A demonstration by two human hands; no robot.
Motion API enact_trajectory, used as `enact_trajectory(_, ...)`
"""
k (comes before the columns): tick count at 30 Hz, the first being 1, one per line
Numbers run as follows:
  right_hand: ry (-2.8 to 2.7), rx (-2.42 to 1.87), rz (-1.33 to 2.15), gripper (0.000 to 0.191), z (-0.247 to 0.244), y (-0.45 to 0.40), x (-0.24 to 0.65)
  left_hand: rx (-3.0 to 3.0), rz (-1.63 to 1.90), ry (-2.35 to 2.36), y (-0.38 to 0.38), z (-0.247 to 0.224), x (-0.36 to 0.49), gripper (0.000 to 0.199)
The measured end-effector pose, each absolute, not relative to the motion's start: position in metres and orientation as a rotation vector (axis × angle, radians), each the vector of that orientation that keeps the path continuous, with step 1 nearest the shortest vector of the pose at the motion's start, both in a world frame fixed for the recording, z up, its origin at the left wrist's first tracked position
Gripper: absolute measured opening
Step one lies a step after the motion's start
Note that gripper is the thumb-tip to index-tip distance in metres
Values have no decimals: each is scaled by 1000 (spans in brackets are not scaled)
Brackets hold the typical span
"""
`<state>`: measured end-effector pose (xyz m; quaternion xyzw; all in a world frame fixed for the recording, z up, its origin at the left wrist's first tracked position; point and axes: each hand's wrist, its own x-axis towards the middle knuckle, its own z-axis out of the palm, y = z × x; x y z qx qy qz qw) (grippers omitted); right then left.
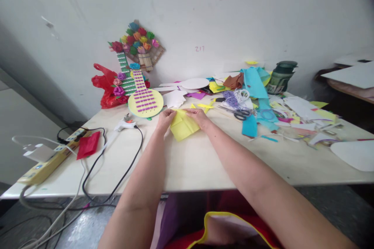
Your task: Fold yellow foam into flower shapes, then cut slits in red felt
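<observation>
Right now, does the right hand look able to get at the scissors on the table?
Probably yes: the scissors lie just to its right, handles uncovered. However, the right hand is pinching the yellow paper and would likely have to let go first.

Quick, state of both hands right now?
Left hand: closed, holding the yellow paper near its top left corner.
Right hand: closed, holding the same paper on its right side.

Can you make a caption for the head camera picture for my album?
Left hand and right hand hold a yellow sheet over the table, between a guitar-shaped craft and scissors.
</observation>
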<state>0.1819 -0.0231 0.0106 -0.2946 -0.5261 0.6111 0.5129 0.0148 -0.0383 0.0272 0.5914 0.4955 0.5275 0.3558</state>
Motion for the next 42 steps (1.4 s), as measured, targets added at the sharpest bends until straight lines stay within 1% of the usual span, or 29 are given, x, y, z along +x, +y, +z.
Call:
enact_trajectory(7, -1230, -751, 1467, 21, 10, -22, 182, 1527, 1360, 1213, -37, 25, 13, 23)
enact_trajectory(14, -1218, -738, 1523, 18, 13, -25, 182, 1513, 1355, 1206, -36, 25, 13, 24)
enact_trajectory(25, -1296, -755, 1459, 15, 15, -26, 184, 1487, 1298, 1158, -37, 24, 13, 30)
enact_trajectory(29, -1336, -719, 1414, 18, 15, -24, 186, 1502, 1278, 1158, -35, 22, 12, 29)
enact_trajectory(33, -1338, -816, 1361, 21, 14, -23, 185, 1510, 1257, 1169, -36, 23, 11, 28)
enact_trajectory(42, -1401, -857, 1280, 25, 8, -19, 183, 1522, 1216, 1162, -38, 23, 12, 28)
